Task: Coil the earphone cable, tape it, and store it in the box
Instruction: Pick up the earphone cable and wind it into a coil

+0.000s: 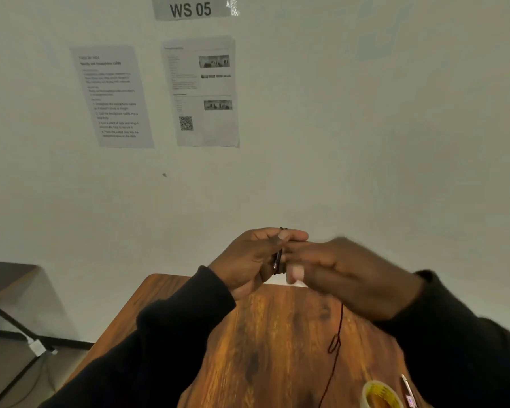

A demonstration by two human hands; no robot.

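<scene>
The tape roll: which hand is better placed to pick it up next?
Probably the right hand: the tape roll lies under the right arm, and the left hand holds the cable coil.

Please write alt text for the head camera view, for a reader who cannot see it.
Two hands meet above a wooden table: the left hand holds coils of thin dark red earphone cable, the blurred right hand beside it. Loose cable trails toward a yellowish tape roll.

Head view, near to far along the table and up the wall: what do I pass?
Tape roll at the near edge → loose cable trailing over the wooden table → the two hands, left hand and right hand, coiling above the far edge → wall sheets → WS 05 sign.
</scene>
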